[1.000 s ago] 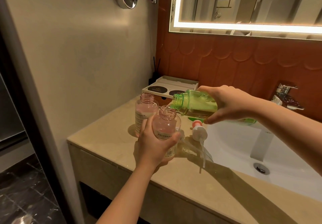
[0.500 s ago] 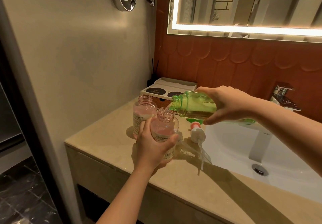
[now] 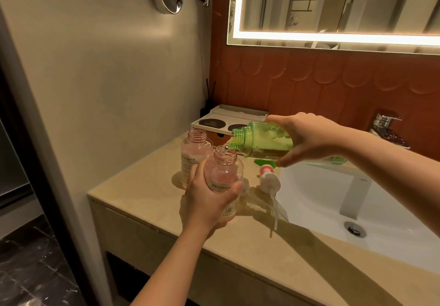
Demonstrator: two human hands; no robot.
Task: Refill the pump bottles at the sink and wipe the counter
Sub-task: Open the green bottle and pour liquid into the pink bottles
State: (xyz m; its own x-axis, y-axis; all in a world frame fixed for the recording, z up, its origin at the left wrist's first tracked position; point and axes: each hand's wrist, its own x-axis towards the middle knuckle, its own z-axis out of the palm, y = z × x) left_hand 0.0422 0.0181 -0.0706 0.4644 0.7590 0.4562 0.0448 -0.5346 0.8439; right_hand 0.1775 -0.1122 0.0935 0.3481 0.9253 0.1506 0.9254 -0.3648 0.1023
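My left hand [image 3: 209, 201] grips an uncapped pink bottle [image 3: 223, 170] that stands on the beige counter [image 3: 250, 248]. My right hand [image 3: 309, 136] holds a green bottle [image 3: 264, 141] tipped on its side, its open neck just over the pink bottle's mouth, and clear liquid runs across. A second open pink bottle [image 3: 194, 148] stands just behind to the left. A white pump head [image 3: 269, 179] with its long tube lies on the counter by the basin.
The white sink basin [image 3: 321, 198] with its drain [image 3: 354, 228] takes up the right side, under a chrome faucet [image 3: 388, 127]. A white amenity tray [image 3: 228, 121] sits at the back against the wall. The counter's front edge drops to a dark floor [image 3: 31, 270].
Both hands and the bottles stay in almost the same pose while liquid keeps flowing from the green bottle. The view has shifted slightly.
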